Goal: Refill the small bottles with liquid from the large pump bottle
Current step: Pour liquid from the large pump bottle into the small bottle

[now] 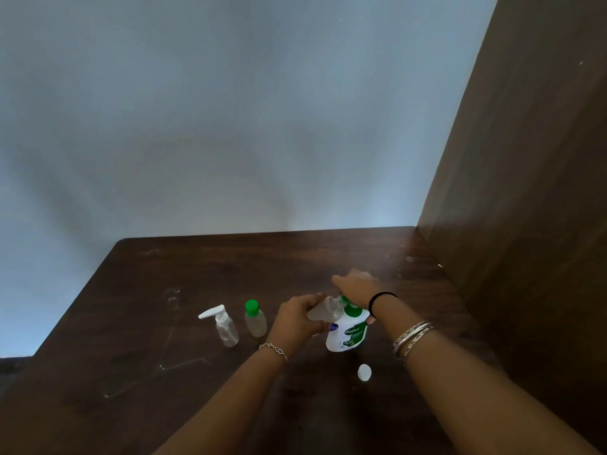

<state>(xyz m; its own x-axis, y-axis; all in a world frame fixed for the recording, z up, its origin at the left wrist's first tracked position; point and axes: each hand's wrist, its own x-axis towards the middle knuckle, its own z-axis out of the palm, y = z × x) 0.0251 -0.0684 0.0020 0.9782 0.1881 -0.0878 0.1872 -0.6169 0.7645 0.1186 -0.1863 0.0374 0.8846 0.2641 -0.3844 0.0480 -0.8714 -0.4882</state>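
Hands at work: left hand [297,318] grips a tilted small bottle [323,311], right hand [356,287] presses the pump bottle [348,333], white cap [364,372] nearby, two bottles [241,325] left.

Dark wooden table [197,274] (scuffed) against pale blue wall [230,110], brown wooden panel [525,159] alongside.

Your left hand [297,318] curls its fingers [315,298] around something held tilted; your right hand [356,287] presses palm-down, both forearms reaching forward.
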